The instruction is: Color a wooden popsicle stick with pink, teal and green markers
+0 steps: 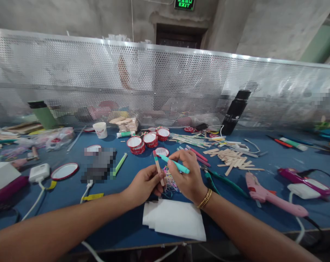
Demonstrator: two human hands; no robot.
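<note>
My left hand [146, 181] pinches a wooden craft stick [158, 168] near its lower end. Bands of red and green colour the stick's upper part, while the lower part is bare wood. In my right hand [187, 175] is a turquoise marker [178, 165], its tip end pointing left at the stick's coloured part. Whether the tip touches the wood I cannot tell. Beneath the hands lies a tangle of small coloured bands or threads [170, 183]. Closer to me, white paper sheets [176, 220] rest on the blue table.
Red-rimmed round lids [137, 145] sit behind the hands. Loose craft sticks [230, 158], green-handled pliers [227, 182] and a pink glue gun [274, 198] lie to the right. On the left are a green marker [119, 164], a dark blurred device [101, 163] and a paper cup [100, 130].
</note>
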